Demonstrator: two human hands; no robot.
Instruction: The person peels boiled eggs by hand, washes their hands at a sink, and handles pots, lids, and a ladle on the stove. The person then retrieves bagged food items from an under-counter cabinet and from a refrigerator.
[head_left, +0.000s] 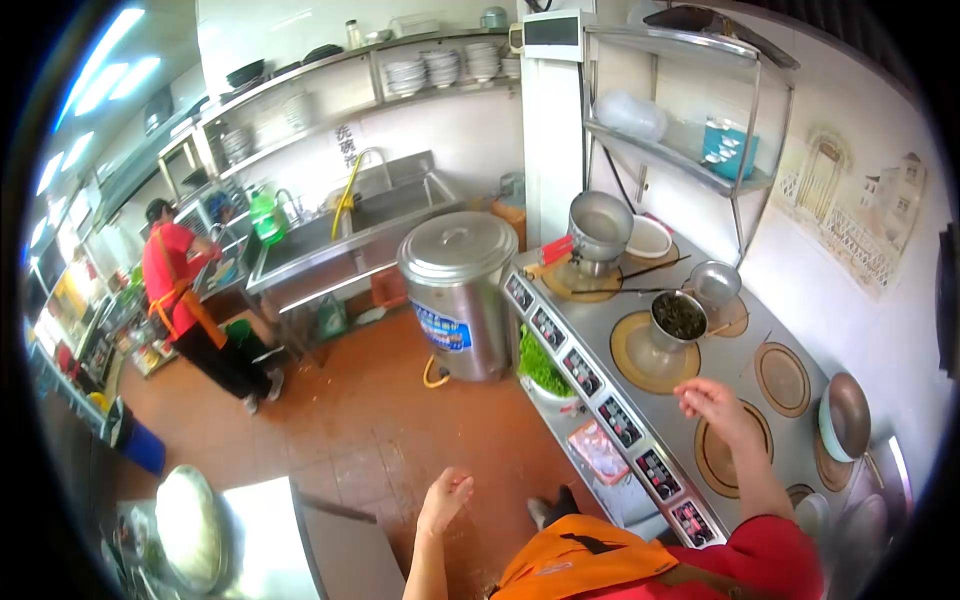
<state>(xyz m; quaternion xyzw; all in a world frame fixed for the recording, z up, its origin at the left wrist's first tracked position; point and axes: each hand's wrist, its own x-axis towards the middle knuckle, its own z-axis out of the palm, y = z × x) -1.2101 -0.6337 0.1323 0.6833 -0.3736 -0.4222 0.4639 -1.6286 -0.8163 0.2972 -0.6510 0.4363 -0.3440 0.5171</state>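
Observation:
My right hand (712, 405) is over the cooktop (655, 400), its fingers loosely bent and slightly apart, with nothing visible in them. Just beyond it stands a metal pot (672, 342) filled with dark leafy greens (679, 315), on a round hob; hand and pot are apart. My left hand (445, 497) hangs over the floor, away from the cooktop. Its fingers are curled in, and I see nothing held there.
A large lidded steel drum (458, 290) stands left of the cooktop. Farther along the cooktop are a saucepan (600, 225) and strainer (715, 283); a bowl (845, 415) sits right. A person (180, 280) works by the sinks (375, 210). A counter (265, 530) is at lower left.

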